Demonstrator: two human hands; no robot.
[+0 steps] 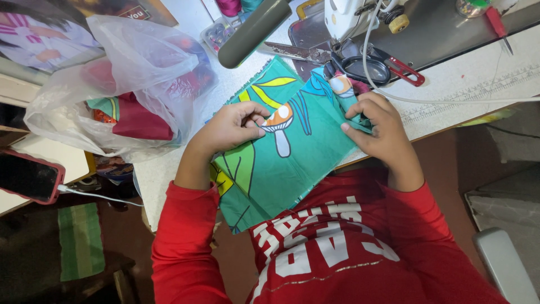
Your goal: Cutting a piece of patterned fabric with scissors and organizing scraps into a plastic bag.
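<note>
— What's nearest the camera?

— Red long sleeves, then a folded piece of teal cotton fabric point(281, 163) printed with a mushroom and yellow leaves. It lies across the front edge of the white sewing table point(478, 84) and hangs off toward the lap.

— And the hands?

— The left hand point(230, 128) rests on the cloth's left side, fingers curled in narrow, thumb and fingertips pinching the fabric beside the mushroom cap. The right hand point(378, 128) grips the folded right edge, fingers closed over the fold.

— Beyond them?

— A pair of black-handled scissors point(337, 59) just past the cloth, a small red-handled thread snip point(408, 70) beside it, and the white sewing machine point(351, 17) behind. A grey-green lamp head point(253, 34) hangs over the table. To the left sits a clear plastic bag point(121, 84) stuffed with red and patterned cloth; farther left, a phone in a red case point(28, 177) on a cable.
</note>
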